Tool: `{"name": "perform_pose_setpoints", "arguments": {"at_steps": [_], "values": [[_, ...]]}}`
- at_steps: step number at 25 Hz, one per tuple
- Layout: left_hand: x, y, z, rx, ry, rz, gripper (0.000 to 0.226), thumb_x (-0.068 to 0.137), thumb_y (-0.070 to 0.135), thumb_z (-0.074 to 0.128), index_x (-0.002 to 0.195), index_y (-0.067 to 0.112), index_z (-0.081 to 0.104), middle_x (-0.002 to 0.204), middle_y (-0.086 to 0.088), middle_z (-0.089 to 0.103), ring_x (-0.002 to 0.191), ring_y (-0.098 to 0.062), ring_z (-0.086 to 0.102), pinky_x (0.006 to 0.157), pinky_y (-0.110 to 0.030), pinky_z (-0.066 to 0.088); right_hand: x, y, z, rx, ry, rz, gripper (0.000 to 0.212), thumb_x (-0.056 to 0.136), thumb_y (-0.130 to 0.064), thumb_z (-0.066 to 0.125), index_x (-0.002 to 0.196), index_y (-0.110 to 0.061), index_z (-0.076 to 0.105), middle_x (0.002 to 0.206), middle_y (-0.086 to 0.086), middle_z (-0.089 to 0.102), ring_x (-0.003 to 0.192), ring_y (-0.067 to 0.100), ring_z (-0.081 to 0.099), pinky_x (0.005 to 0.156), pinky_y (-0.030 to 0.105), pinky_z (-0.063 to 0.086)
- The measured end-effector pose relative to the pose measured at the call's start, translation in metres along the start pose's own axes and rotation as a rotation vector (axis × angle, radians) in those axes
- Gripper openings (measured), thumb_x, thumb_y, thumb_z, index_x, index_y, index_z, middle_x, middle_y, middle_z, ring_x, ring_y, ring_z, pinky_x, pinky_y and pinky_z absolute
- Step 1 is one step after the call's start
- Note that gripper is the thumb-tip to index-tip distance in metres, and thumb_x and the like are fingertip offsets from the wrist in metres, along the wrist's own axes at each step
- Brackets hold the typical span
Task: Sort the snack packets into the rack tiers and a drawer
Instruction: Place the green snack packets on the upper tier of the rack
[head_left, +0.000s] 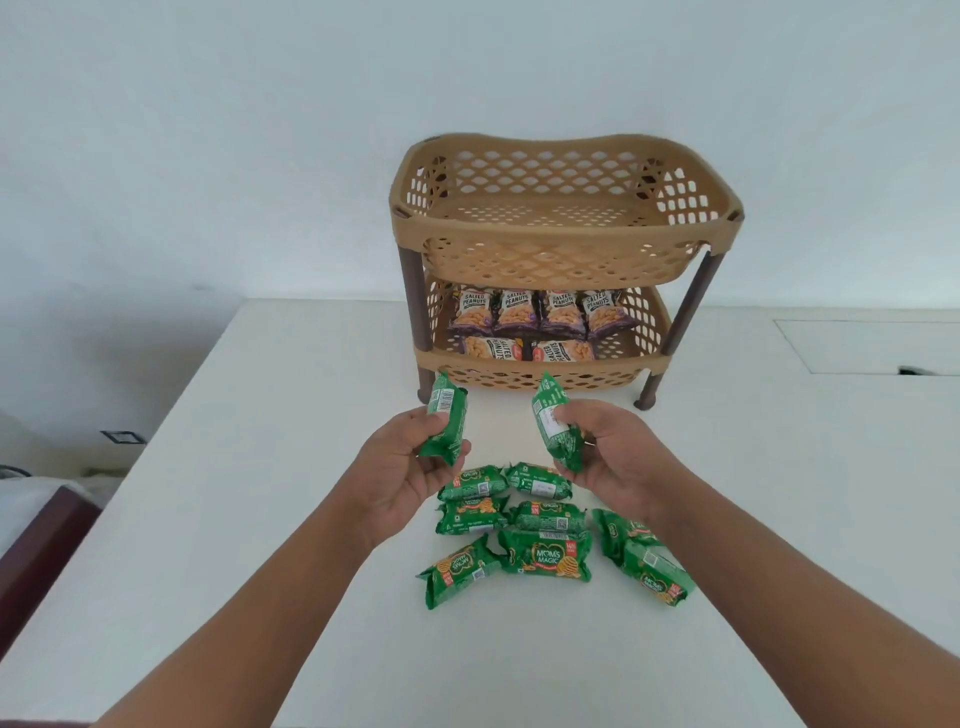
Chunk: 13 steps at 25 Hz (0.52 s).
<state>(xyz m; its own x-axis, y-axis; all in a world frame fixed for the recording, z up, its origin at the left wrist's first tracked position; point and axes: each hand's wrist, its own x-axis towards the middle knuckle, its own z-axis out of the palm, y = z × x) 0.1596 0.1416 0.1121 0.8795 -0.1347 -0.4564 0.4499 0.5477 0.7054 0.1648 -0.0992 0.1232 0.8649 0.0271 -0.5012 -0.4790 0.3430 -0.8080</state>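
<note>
On a white worktop (260, 597), a tan two-tier rack (563, 228) is standing against the wall, its lower tier (540, 366) holding salted peanut packets (540, 314) while the upper tier (556, 208) is sitting bare. In front of it, the left hand (400, 478) is gripping one green biscuit packet (444, 418) and the right hand (613, 447) is gripping another green packet (556, 421), both held upright above the remaining biscuit packets (540, 540) lying loose on the worktop.

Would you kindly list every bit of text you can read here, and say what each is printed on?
"SALTED PEANUTS": peanut packets in the rack's lower tier.
"MOM'S MAGIC": green biscuit packet on the table.
Barcodes and small print on the held packets: too small to read.
</note>
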Motion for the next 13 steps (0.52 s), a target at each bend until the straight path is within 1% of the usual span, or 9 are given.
{"name": "perform_pose_setpoints", "arguments": {"at_steps": [2,5,7,9,10,11,13], "values": [[-0.001,0.004,0.019,0.038,-0.018,0.033,0.032,0.088,0.007,0.069,0.120,0.004,0.061,0.101,-0.017,0.070,0.081,-0.029,0.072,0.065,-0.032,0.061,-0.001,-0.016,-0.004,-0.018,-0.049,-0.018,0.016,0.087,-0.008,0.070,0.103,-0.009,0.069,0.081,0.006,0.072,0.063,0.015,0.066,0.057,0.029,0.053],[-0.004,0.020,0.053,0.141,-0.041,0.096,0.029,0.091,-0.001,0.061,0.119,0.008,0.060,0.105,-0.017,0.064,0.080,-0.026,0.070,0.065,-0.032,0.060,-0.002,-0.050,-0.011,-0.050,-0.146,-0.063,0.025,0.087,-0.007,0.073,0.111,-0.007,0.068,0.093,0.009,0.073,0.070,0.016,0.067,0.057,0.027,0.055],[-0.005,0.035,0.081,0.274,-0.042,0.166,0.037,0.084,-0.003,0.060,0.119,0.010,0.062,0.105,-0.014,0.063,0.081,-0.023,0.067,0.065,-0.031,0.057,-0.001,-0.079,-0.018,-0.086,-0.210,-0.119,0.029,0.086,-0.005,0.074,0.115,-0.005,0.069,0.098,0.010,0.076,0.073,0.016,0.070,0.060,0.027,0.056],[-0.005,0.049,0.105,0.384,-0.019,0.218,0.049,0.071,0.000,0.063,0.118,0.015,0.066,0.098,-0.009,0.067,0.081,-0.020,0.063,0.063,-0.030,0.051,0.001,-0.107,-0.025,-0.123,-0.262,-0.175,0.030,0.086,-0.004,0.075,0.115,-0.002,0.069,0.099,0.012,0.076,0.075,0.017,0.072,0.065,0.029,0.058],[-0.006,0.056,0.116,0.417,-0.008,0.239,0.051,0.067,0.001,0.062,0.115,0.018,0.067,0.094,-0.006,0.070,0.079,-0.018,0.061,0.063,-0.030,0.047,0.003,-0.121,-0.029,-0.136,-0.279,-0.200,0.030,0.086,-0.003,0.075,0.115,-0.001,0.068,0.099,0.013,0.076,0.075,0.018,0.072,0.067,0.031,0.059],[-0.006,0.063,0.124,0.440,0.000,0.261,0.050,0.068,0.000,0.060,0.113,0.020,0.068,0.091,-0.003,0.073,0.078,-0.016,0.060,0.062,-0.029,0.043,0.004,-0.134,-0.031,-0.147,-0.287,-0.222,0.030,0.086,-0.003,0.075,0.115,0.000,0.068,0.099,0.014,0.076,0.077,0.019,0.072,0.068,0.032,0.059],[-0.006,0.080,0.137,0.479,0.015,0.301,0.039,0.080,0.000,0.060,0.113,0.021,0.067,0.091,0.000,0.074,0.076,-0.014,0.059,0.062,-0.028,0.039,0.007,-0.159,-0.034,-0.159,-0.294,-0.264,0.031,0.086,-0.003,0.075,0.116,-0.001,0.067,0.102,0.015,0.076,0.081,0.021,0.072,0.071,0.033,0.059]]}}
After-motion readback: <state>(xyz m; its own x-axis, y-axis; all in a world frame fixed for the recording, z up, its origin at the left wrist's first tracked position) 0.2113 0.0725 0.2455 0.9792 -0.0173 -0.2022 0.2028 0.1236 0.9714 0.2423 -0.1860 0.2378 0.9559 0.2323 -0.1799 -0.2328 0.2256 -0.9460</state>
